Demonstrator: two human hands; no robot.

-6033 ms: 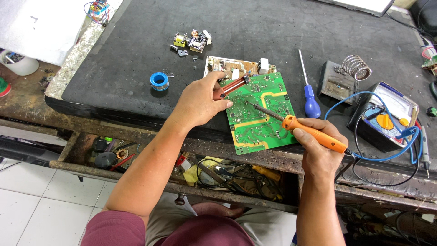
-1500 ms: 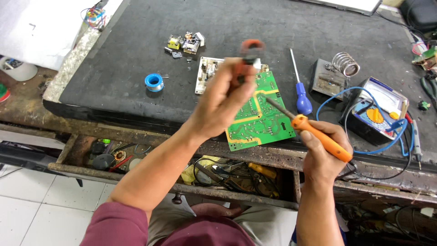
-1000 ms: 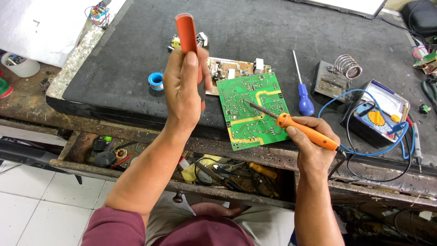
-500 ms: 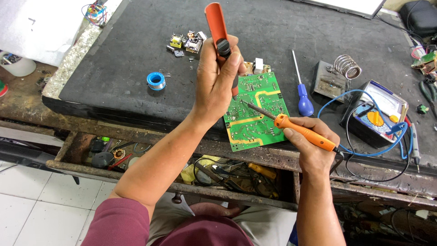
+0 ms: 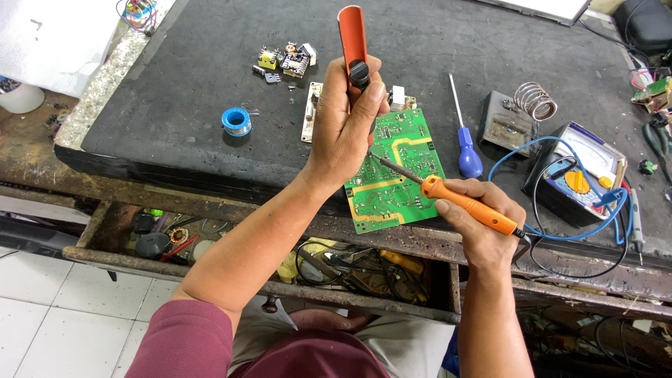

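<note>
Above a green circuit board [image 5: 395, 171], the left hand [image 5: 343, 129] is gripping an upright orange desoldering pump [image 5: 353, 45], while the right hand [image 5: 483, 227] is holding an orange soldering iron [image 5: 465, 206] whose tip is resting on that board, a blue screwdriver [image 5: 465, 140] lying just right of it.

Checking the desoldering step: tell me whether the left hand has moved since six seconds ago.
Yes. The left hand rose off the green circuit board, now holding an orange desoldering pump upright above it.

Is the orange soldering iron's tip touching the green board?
Cannot tell. In the head view the soldering iron tip lies over the green board, beside the left hand; no gap shows.
</note>
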